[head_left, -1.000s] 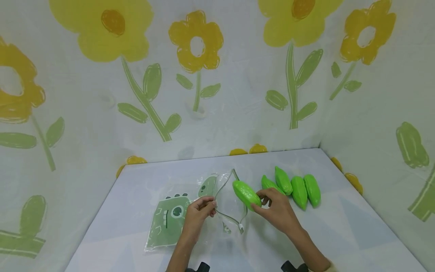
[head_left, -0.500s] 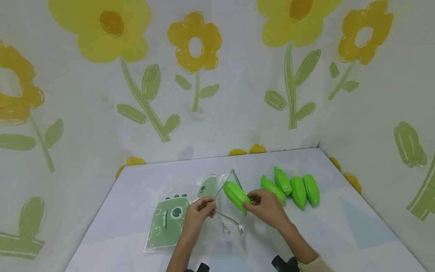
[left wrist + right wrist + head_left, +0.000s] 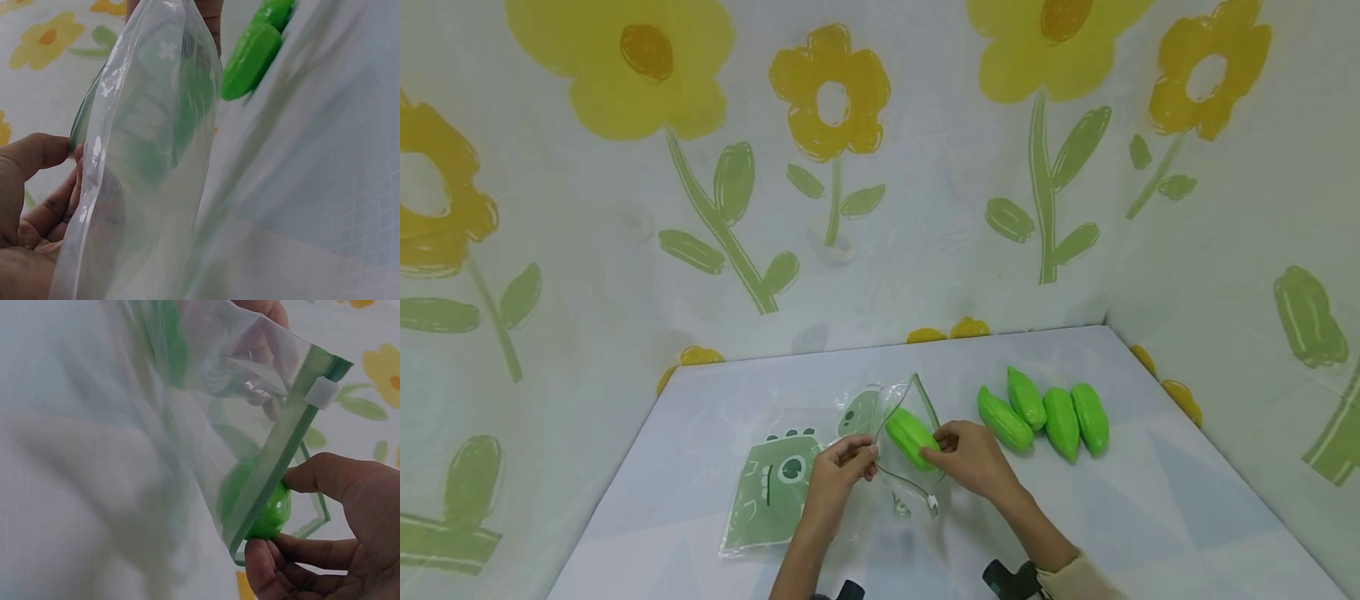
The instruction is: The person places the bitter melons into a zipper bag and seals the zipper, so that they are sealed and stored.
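A green monster print [image 3: 771,492] lies left of the left hand [image 3: 841,467], whose fingers pinch the rim of a clear bag [image 3: 156,206]. Right of those fingertips, a green pod [image 3: 908,437] sits partly inside the open mouth, pinched by the right hand [image 3: 972,454]; four more pods [image 3: 1062,423] lie right of its fingers.

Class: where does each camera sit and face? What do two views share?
On the head, facing forward and down: table, left hand, right hand.
On the left wrist, facing the clear bag; both hands, left nearer.
On the right wrist, facing the green piece; both hands, right nearer.
Both wrist views share the clear bag.
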A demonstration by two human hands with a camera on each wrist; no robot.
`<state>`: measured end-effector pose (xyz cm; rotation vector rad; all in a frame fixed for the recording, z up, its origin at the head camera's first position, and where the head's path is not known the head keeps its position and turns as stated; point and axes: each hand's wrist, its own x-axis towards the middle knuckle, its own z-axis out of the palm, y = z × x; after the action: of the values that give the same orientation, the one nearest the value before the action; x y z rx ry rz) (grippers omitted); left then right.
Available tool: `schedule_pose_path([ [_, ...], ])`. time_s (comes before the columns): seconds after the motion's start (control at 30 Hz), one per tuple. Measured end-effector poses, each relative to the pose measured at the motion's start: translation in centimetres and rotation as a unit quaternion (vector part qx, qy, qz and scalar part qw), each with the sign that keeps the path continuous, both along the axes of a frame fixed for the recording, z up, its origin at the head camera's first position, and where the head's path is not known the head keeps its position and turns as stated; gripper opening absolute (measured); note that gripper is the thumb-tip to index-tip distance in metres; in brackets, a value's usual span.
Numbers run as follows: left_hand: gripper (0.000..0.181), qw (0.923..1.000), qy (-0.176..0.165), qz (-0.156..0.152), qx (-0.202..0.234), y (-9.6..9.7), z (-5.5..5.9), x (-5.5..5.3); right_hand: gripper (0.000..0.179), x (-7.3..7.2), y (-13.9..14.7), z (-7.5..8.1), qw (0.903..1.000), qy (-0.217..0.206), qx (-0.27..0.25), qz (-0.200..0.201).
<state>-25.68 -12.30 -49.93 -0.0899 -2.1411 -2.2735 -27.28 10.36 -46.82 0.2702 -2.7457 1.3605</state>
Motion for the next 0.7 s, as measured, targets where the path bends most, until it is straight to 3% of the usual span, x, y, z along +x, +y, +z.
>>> schedule_pose_path([
  [0.43,0.035,0.9999,-0.014,0.001,0.001,0.1,0.1,0.1,0.032,-0.1,-0.9,-0.4,0.9990,0.003,0.036,0.027],
  [0.7,0.033,1.0000,-0.003,0.001,-0.001,0.0,-0.2,0.1,0.030,-0.1,-1.2,-0.7,0.9966,-0.010,0.037,0.073],
])
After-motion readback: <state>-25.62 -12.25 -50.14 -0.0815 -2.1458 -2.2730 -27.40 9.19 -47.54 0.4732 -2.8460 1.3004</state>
